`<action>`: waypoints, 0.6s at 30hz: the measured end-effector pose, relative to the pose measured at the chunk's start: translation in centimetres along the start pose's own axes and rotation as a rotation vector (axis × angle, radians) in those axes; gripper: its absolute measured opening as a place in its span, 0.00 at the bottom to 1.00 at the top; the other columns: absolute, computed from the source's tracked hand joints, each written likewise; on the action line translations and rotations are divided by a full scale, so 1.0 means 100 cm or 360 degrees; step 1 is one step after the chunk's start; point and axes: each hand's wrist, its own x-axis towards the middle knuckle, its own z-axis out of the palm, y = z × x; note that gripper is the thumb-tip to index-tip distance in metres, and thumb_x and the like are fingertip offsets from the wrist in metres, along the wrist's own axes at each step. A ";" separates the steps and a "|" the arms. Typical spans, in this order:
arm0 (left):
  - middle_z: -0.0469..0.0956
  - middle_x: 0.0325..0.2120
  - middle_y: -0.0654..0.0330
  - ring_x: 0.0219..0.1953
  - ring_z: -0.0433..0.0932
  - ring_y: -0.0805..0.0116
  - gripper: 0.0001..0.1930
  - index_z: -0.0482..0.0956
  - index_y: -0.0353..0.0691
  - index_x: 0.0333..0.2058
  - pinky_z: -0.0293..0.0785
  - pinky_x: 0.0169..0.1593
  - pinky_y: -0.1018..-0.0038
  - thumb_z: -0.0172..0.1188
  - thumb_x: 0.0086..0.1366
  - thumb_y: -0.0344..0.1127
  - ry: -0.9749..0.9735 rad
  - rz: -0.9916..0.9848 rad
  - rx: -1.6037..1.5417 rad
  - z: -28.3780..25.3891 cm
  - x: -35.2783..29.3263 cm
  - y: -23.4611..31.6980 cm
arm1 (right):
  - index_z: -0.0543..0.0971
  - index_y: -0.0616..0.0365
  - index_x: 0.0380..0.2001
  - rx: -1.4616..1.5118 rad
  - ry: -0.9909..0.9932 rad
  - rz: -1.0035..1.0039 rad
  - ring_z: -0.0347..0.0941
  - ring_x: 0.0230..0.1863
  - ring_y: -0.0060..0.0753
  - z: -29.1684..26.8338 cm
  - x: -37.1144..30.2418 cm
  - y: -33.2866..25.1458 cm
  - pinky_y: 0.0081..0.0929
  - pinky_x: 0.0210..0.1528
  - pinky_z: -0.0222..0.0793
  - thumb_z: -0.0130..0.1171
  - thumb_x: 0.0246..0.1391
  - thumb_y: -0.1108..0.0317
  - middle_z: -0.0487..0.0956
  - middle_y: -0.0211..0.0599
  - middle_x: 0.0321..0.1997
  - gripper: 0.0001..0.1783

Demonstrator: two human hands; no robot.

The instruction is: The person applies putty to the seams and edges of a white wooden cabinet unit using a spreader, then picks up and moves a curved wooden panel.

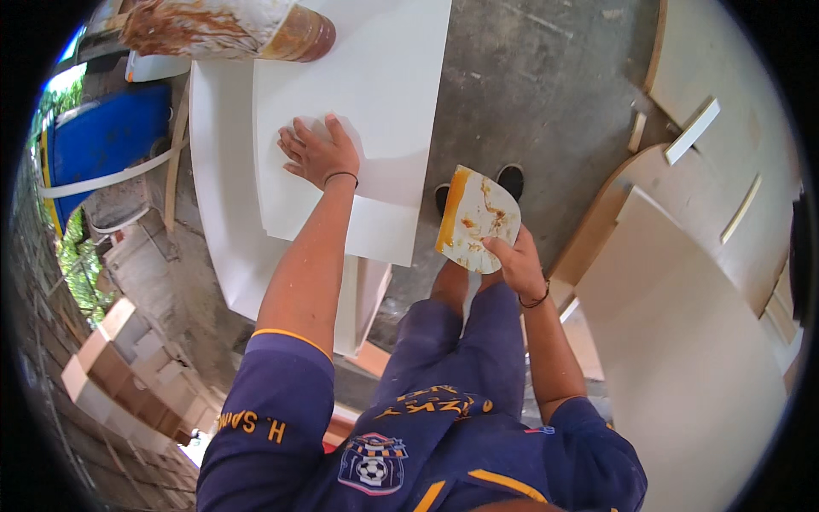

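My left hand rests with its fingers apart on a smooth white sheet, which lies over a larger white panel. In my right hand is a thin white glue spreader, pinched between thumb and fingers off the right side of the sheet. Amber glue coats the spreader's left edge, and brown smears dot its face. Beyond my left hand, at the far end of the sheet, a container is smeared with brown and whitish residue; its top is partly cut off by the view.
Curved pale panels and boards stand at the right, with small wooden strips on them. Grey concrete floor runs between them and the white sheet. At the left are a blue panel and stacked boxes.
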 end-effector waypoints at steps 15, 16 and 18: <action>0.44 0.67 0.50 0.70 0.37 0.56 0.37 0.52 0.40 0.63 0.34 0.68 0.49 0.37 0.66 0.62 -0.0076 -0.0004 0.0064 -0.006 -0.001 0.013 | 0.67 0.69 0.54 -0.0620 -0.0010 -0.0098 0.73 0.47 0.39 0.043 0.006 0.031 0.29 0.51 0.66 0.49 0.50 0.74 0.76 0.48 0.45 0.25; 0.44 0.67 0.50 0.70 0.37 0.56 0.37 0.52 0.40 0.63 0.34 0.68 0.50 0.37 0.66 0.62 -0.0070 -0.0010 0.0052 -0.004 -0.002 0.012 | 0.67 0.69 0.54 -0.0692 0.0022 -0.0140 0.74 0.43 0.48 0.048 0.005 0.026 0.33 0.49 0.67 0.49 0.49 0.72 0.77 0.55 0.39 0.26; 0.44 0.67 0.50 0.70 0.36 0.56 0.37 0.51 0.41 0.63 0.34 0.68 0.50 0.37 0.66 0.62 -0.0057 -0.0024 0.0029 -0.001 -0.004 0.011 | 0.67 0.68 0.54 -0.0691 0.0033 -0.0190 0.76 0.38 0.58 0.046 0.004 0.027 0.37 0.46 0.69 0.48 0.48 0.69 0.77 0.62 0.33 0.28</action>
